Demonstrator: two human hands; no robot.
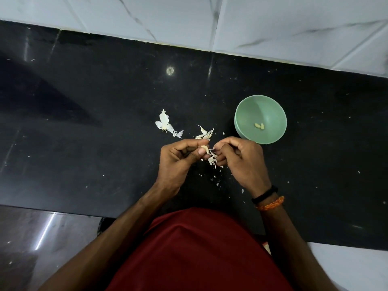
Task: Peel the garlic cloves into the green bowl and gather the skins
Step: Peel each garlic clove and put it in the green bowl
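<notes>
My left hand (178, 160) pinches a pale garlic clove (204, 148) between thumb and fingers, just above the black counter. Close against it, my right hand (239, 158) pinches a strip of papery skin (212, 159) that hangs from the clove. The green bowl (247, 110) stands to the upper right of my hands and holds two peeled cloves (259, 125). A heap of white skins (165, 124) lies to the upper left of my hands. A smaller heap of skins and cloves (204, 133) lies just beyond my fingertips.
The black stone counter (84, 101) runs left to right, with a white marble-tiled wall (273, 24) behind it. Small skin flakes (216, 179) are scattered below my hands. The counter's front edge lies near my body; a glossy floor shows at lower left.
</notes>
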